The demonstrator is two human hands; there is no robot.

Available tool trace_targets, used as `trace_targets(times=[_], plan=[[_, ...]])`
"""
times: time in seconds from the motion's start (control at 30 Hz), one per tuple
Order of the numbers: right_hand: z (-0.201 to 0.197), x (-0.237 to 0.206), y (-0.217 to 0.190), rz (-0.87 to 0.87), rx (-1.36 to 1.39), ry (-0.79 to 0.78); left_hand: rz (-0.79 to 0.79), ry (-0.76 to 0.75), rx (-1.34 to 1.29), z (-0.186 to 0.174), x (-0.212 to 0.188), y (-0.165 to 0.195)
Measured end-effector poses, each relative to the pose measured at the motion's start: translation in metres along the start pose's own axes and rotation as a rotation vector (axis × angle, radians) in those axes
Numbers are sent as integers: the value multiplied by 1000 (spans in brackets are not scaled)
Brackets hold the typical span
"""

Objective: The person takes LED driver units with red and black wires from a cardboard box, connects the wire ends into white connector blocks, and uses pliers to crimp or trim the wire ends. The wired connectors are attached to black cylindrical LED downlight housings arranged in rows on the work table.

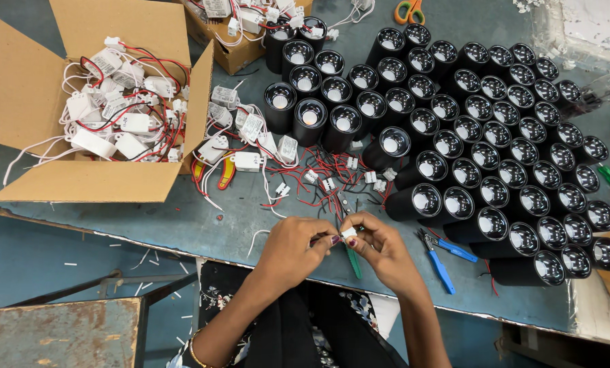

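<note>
- Holding a small white connector (349, 233) between both hands at the near edge of the counter (202, 225); judged step: fitting a wire end into the connector.
- Left hand (292, 251): fingers pressed together, pinching a thin reddish wire (318, 239) and aiming it at the connector.
- Right hand (380, 249): thumb and forefinger pinch the connector itself; the other fingers are curled under.
- Green-handled tool (352, 260) runs down between the two hands; can't tell which hand grips it.
- Loose red and black wires and more white connectors (327, 182) lie scattered just beyond the hands.
- Blue-handled pliers (440, 257) lie just right of the right hand, untouched.
- Black cylinder lamps (495, 136) stand and lie packed in rows across the right half of the counter.
- Open cardboard box (39, 88) at far left holds white driver units with red and white leads.
- Orange-handled scissors (410, 10) at the far edge, well apart.
- Next move, as a judgement: needs a steady pinch on the connector and the wire tip lined up straight with its slot; the parts are tiny, so a slip or bent strand is likely.
</note>
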State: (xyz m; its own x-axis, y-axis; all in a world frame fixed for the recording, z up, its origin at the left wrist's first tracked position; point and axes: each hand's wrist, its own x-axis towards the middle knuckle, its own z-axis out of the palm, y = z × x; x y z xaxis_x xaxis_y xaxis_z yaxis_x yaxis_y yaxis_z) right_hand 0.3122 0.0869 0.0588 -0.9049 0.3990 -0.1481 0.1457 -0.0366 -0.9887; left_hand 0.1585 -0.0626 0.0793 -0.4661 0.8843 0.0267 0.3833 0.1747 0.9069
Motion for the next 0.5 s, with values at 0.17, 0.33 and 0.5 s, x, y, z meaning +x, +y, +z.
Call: trace_targets(times=[0.17,0.33,0.5], plan=[[-3,0,-3,6,147,-27,-32,-35,-172,1,0,-5],[-6,2,12,-74,119,172,-45,-85,-415,-10,3,-9],[-14,9,51,-126,2,397,24,-99,-393,-55,4,6]])
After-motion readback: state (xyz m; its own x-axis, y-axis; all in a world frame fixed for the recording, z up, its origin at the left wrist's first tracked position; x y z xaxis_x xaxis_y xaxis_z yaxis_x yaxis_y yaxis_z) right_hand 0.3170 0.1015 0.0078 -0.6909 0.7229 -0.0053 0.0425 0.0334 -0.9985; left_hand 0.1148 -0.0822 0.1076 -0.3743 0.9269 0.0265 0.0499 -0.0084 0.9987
